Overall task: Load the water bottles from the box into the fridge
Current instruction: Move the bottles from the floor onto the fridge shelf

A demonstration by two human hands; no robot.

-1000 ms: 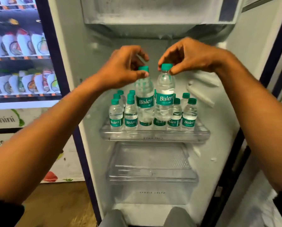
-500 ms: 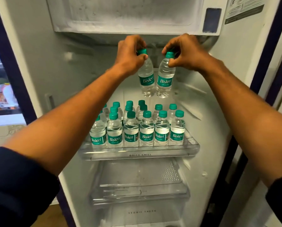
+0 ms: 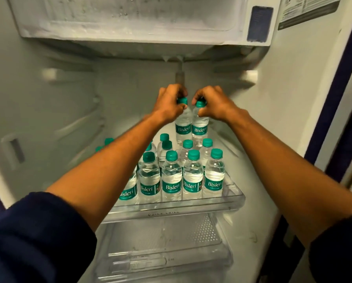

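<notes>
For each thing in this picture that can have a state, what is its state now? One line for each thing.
Left hand: closed on the cap of the left bottle.
Right hand: closed on the cap of the right bottle.
Both held bottles: upright, capped, behind the rows.
Shelf bottles: upright, capped.
Shelf tray: partly filled.
Lower shelf: empty.

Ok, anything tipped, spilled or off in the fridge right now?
Nothing stands out. The bottles on the clear shelf stand upright in rows, caps on, with no water pooled. The left hand and right hand each hold a bottle by its cap, upright, at the back. The freezer box above looks frosted.
</notes>
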